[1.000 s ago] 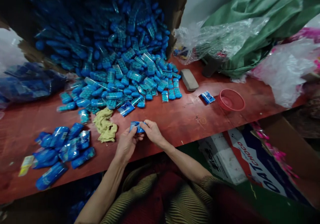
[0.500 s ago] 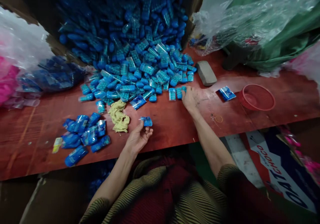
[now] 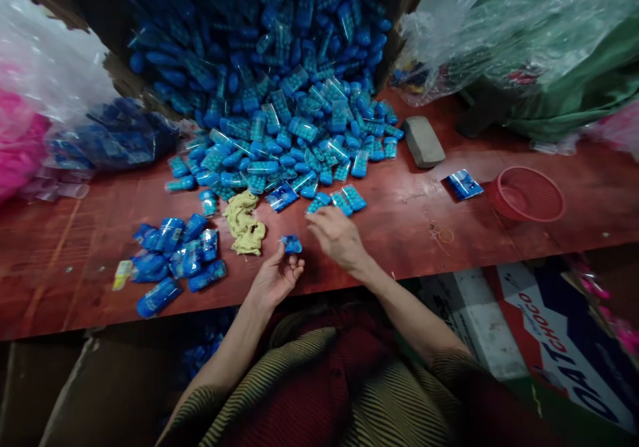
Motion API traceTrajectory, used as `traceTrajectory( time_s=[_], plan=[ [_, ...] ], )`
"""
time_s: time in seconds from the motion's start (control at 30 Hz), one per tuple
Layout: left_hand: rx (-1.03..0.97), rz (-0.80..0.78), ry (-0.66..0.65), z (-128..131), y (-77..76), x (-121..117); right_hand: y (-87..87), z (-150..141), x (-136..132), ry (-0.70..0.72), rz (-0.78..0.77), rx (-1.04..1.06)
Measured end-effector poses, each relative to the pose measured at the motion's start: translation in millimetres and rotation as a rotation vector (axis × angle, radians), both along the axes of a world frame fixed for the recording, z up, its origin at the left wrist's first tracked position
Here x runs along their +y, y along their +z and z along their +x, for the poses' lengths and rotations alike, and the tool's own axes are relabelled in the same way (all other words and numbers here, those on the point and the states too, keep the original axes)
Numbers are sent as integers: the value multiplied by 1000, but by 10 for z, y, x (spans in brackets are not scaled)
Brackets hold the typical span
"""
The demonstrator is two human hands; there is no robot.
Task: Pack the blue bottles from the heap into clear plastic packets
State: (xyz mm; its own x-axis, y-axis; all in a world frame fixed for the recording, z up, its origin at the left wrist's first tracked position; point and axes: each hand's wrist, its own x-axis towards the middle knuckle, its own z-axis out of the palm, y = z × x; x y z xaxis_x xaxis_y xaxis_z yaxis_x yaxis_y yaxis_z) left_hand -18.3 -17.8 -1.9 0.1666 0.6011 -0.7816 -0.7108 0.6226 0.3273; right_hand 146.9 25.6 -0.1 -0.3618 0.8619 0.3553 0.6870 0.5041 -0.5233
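While the left hand (image 3: 275, 281) pinches blue film (image 3: 291, 243), the right hand (image 3: 340, 239) — curled, grip unclear — moved closer.

On our table (image 3: 60, 234), we have a cloth (image 3: 248, 239) between the packs (image 3: 186, 259) to the left and our left hand (image 3: 277, 279). Behind lies a heap of containers (image 3: 294, 131); right of it, a block (image 3: 424, 142), then a packet (image 3: 464, 185) beside a basket (image 3: 529, 197).

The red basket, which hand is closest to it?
Your right hand. It is left of the red basket, with a gap between. Your left hand, pinching a blue packet, is farther left.
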Motion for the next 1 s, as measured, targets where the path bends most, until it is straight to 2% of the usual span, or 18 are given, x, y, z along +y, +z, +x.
traceTrajectory(
  time_s=[0.03, 0.1, 0.3, 0.43, 0.5, 0.6, 0.67, 0.73, 0.8, 0.83, 0.93, 1.0],
  plan=[
    [-3, 9, 5, -4, -4, 2, -4, -96, -71, 80, -9, 32],
    [-13, 37, 17, -12, -12, 7, -18, -229, -190, 118, -41, 102],
    [-19, 93, 52, -1, -54, -3, 4, -231, -362, 50, -179, 243],
    [29, 201, 74, 22, -92, -38, 28, -227, -390, 54, -332, 282],
    [71, 261, 64, 14, -120, -62, 3, -239, -389, 88, -479, 378],
    [106, 315, -5, -28, -158, -97, -67, -222, -366, 229, -884, 603],
    [104, 306, -37, -62, -164, -114, -98, -175, -341, 348, -1130, 682],
    [92, 256, -43, -86, -147, -125, -90, -111, -305, 407, -1224, 654],
    [87, 206, -35, -97, -113, -129, -45, -45, -241, 369, -1148, 536],
    [86, 187, -31, -100, -93, -129, -17, -15, -191, 308, -1036, 456],
    [83, 137, -24, -108, -33, -121, 23, 58, 40, 53, -488, 156],
    [70, 98, -33, -122, 3, -110, -14, 97, 237, -20, -204, -91]
  ],
)
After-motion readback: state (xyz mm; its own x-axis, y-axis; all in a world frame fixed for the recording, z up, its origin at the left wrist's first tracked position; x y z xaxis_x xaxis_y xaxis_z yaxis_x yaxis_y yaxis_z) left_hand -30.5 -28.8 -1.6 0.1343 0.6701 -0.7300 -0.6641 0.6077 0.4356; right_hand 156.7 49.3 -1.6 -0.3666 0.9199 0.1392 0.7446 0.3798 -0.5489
